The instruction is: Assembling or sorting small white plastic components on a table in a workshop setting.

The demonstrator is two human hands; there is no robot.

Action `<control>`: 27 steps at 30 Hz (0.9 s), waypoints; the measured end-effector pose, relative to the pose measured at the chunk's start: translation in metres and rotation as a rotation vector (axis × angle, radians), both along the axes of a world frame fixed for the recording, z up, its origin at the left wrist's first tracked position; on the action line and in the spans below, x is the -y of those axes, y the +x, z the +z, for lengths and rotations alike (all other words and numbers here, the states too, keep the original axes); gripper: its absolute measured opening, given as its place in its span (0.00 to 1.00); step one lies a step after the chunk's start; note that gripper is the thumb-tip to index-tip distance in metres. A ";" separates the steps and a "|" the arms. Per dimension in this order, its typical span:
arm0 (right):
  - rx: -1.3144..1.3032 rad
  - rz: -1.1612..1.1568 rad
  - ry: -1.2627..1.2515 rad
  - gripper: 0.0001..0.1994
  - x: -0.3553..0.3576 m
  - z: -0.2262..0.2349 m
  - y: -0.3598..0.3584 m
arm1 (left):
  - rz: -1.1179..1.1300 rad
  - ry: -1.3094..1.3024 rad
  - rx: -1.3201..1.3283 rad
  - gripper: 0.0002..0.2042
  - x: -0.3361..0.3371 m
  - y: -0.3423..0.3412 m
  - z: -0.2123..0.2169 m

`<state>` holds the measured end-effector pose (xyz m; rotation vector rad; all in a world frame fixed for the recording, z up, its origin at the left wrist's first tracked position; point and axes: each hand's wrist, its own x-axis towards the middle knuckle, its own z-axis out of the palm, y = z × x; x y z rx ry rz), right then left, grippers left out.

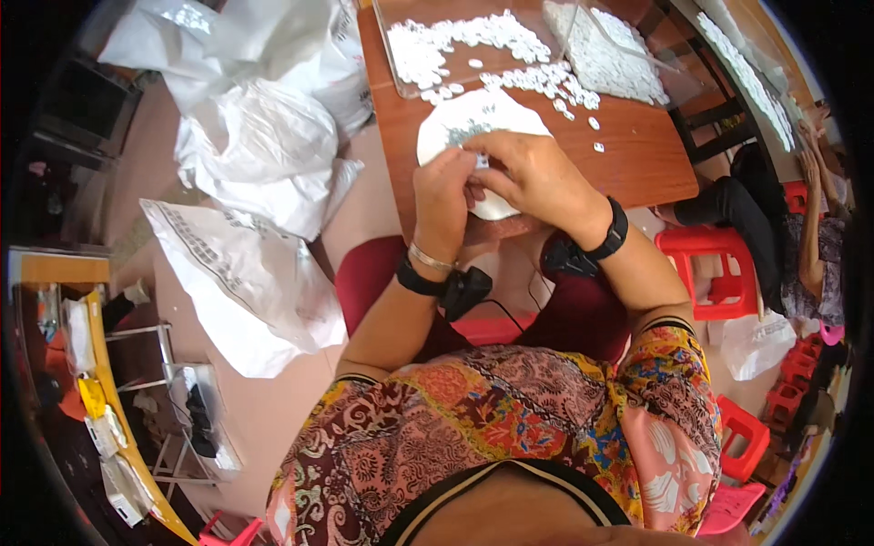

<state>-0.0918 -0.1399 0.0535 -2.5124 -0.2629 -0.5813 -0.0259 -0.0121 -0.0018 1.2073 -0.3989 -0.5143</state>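
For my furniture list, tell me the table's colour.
The table is reddish brown, best seen in the head view.

This looks like a workshop, with white sacks (pixel 259 150), red stools (pixel 696 241) and heaped white pieces (pixel 501 35).

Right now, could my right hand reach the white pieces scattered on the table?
Probably yes: bare tabletop lies between the right hand and the nearest white piece, though that hand looks busy.
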 end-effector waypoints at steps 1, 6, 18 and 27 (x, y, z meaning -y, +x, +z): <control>-0.001 0.006 -0.006 0.13 0.001 -0.002 -0.002 | -0.006 -0.013 -0.039 0.12 0.000 -0.002 -0.002; -0.044 0.021 0.021 0.10 0.003 -0.006 -0.003 | -0.017 -0.015 -0.012 0.12 0.000 -0.004 -0.003; -0.035 -0.001 0.021 0.07 0.005 -0.008 0.002 | -0.023 -0.044 0.015 0.14 0.002 -0.005 -0.002; -0.040 -0.035 -0.030 0.07 0.007 -0.013 0.002 | -0.005 -0.016 0.055 0.15 0.001 -0.002 -0.002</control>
